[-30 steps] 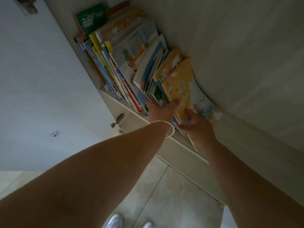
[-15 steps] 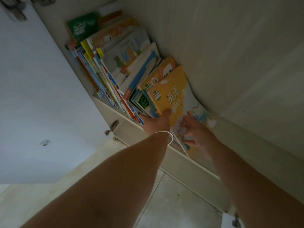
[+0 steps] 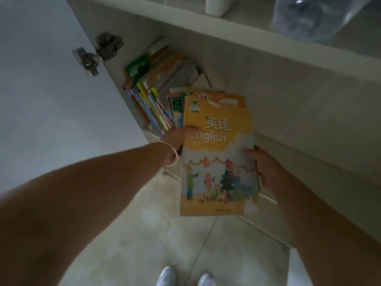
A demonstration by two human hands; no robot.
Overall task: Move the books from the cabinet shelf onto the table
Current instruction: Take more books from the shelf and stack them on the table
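I hold a small stack of thin books in front of the cabinet, clear of the shelf, with a yellow English textbook (image 3: pixel 218 162) on top and orange and green covers (image 3: pixel 224 98) peeking out behind it. My left hand (image 3: pixel 179 139) grips the stack's left edge, thumb on the cover. My right hand (image 3: pixel 266 170) grips its right edge. More books (image 3: pixel 152 93) still lean in a row on the low cabinet shelf behind.
The open white cabinet door (image 3: pixel 51 89) with its metal hinge (image 3: pixel 99 52) stands at my left. An upper shelf edge (image 3: pixel 247 32) runs above, with a clear plastic bottle (image 3: pixel 315 15) on it. Tiled floor (image 3: pixel 165 234) and my white shoes (image 3: pixel 185 276) lie below.
Both hands have pulled the stack with the English textbook out of the shelf and toward me. My view has risen, showing the hinge and upper shelf.
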